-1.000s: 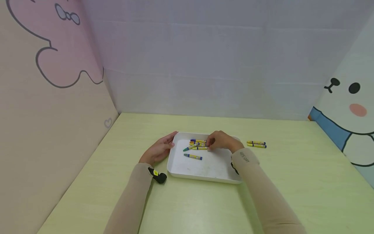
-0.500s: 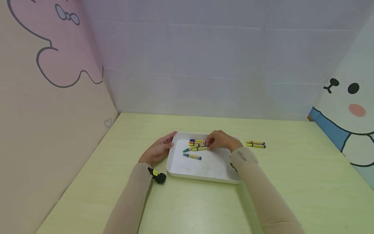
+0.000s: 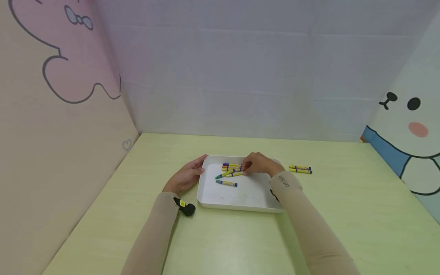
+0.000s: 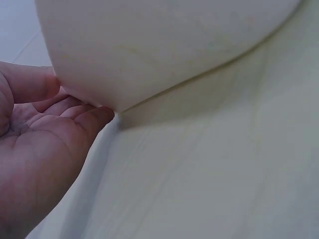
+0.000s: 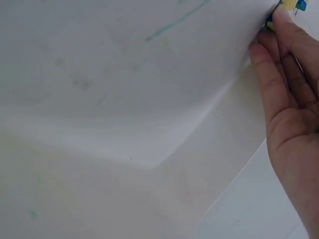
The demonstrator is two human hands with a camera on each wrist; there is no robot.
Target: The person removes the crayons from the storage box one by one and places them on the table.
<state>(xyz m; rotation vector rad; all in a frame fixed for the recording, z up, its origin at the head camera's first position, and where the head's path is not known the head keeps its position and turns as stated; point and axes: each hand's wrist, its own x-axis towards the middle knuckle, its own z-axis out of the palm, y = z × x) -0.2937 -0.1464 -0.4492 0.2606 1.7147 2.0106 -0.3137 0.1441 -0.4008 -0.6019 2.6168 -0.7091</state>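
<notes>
- Evidently, the right hand (image 3: pixel 259 163), fingers bent downward, pinched slim, yellow-wrapped crayons (image 3: pixel 233 169) at their ends.
- Below that grip spread a smooth, shallow, round-cornered white tray (image 3: pixel 244 196).
- Leftward, the left hand (image 3: pixel 185 177) held its edge between thumb and fingers.

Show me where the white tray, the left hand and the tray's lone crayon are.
White tray (image 3: pixel 245 198): head view, its bare floor.
Left hand (image 3: pixel 184 177): head view, middle of the hand.
Lone crayon (image 3: pixel 227 183): head view, middle of wrapper.

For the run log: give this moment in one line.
left hand: holds tray; right hand: pinches at crayons inside; crayon pair: on table, right of tray
</notes>
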